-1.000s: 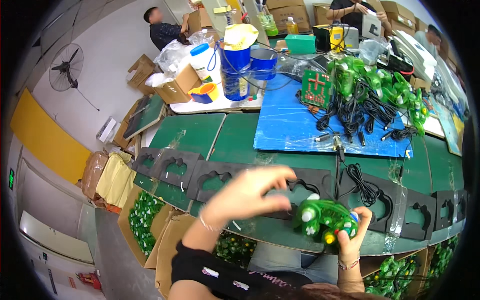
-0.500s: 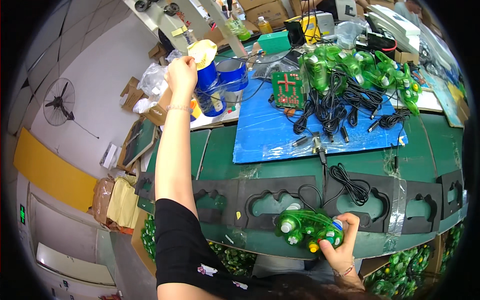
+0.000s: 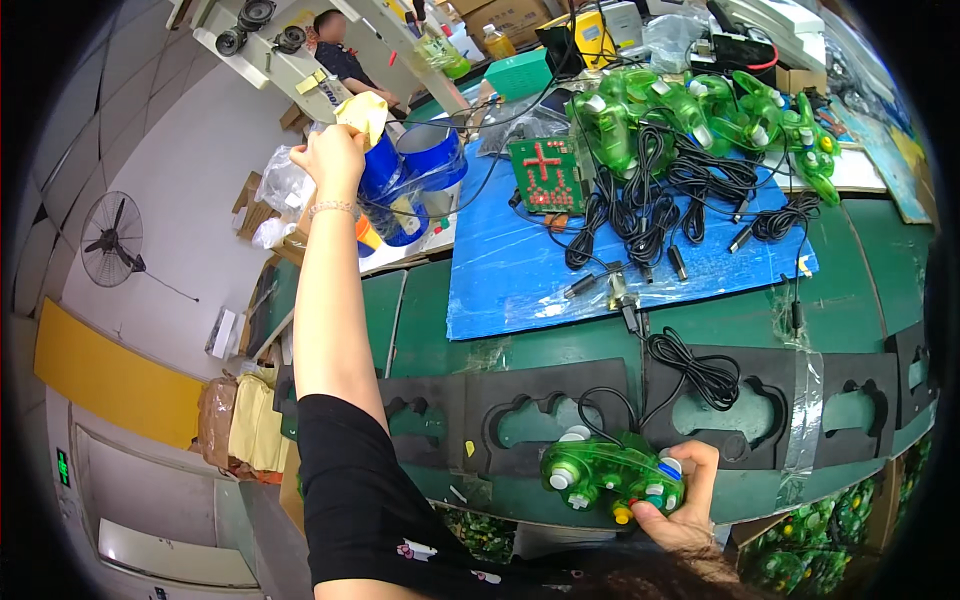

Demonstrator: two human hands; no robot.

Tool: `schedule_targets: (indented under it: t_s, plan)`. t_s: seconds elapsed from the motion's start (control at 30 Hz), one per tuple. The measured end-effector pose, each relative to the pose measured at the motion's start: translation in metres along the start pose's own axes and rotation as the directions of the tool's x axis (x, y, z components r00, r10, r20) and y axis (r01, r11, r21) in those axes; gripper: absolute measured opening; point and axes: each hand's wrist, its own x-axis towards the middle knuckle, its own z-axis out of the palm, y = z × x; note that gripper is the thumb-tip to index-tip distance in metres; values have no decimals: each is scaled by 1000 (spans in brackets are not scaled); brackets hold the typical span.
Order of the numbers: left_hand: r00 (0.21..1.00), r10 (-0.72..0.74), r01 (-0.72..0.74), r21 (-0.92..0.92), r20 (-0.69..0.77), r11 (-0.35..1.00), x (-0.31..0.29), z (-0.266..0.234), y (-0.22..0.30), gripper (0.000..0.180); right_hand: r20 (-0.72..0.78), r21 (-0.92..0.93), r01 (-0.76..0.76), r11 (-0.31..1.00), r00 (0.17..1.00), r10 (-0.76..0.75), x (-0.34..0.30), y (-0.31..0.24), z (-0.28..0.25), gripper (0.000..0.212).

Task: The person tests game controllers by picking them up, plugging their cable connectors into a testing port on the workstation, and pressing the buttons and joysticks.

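Note:
A translucent green game controller (image 3: 610, 478) with white, blue and yellow buttons is in my right hand (image 3: 685, 495), its fingers closed round the right grip. Its black cable runs up to a coiled bundle (image 3: 693, 370) and a connector by the blue board. My left arm stretches far forward; the fingers of my left hand (image 3: 335, 160) are closed at the edge of a yellow sheet (image 3: 363, 115). That sheet sits at the top of a blue cylinder (image 3: 380, 170), with a second blue ring-shaped container (image 3: 432, 155) beside it. My fingertips are partly hidden.
Black foam cutouts (image 3: 640, 405) line the green bench's near edge. A blue board (image 3: 500, 290) carries a green circuit panel with red lights (image 3: 545, 175), black cables (image 3: 650, 200) and several green controllers (image 3: 640, 110). Boxes of green parts (image 3: 810, 540) stand below. Another person (image 3: 350, 70) is at the back.
The view has shifted a little, and a person now shows at the back. The yellow sheet looks narrower and more folded at my left hand. My right hand keeps its hold on the controller.

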Motion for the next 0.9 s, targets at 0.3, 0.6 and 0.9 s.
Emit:
schedule_targets:
  t_s: [0.3, 0.6, 0.9]
  plan:
    - [1000, 8, -5, 104, -29, 995, 3, 6, 1, 15, 26, 28, -23, 999, 999, 23, -2, 2, -6, 67]
    - [992, -130, 129, -44, -5, 991, 3, 8, -2, 16, -7, 1, -15, 1000, 1000, 15, -1, -2, -8, 67]
    - [960, 21, -170, -522, -279, 836, -80, -46, 27, 13, -70, 259, -13, 966, 997, 32, 3, -12, -9, 67]
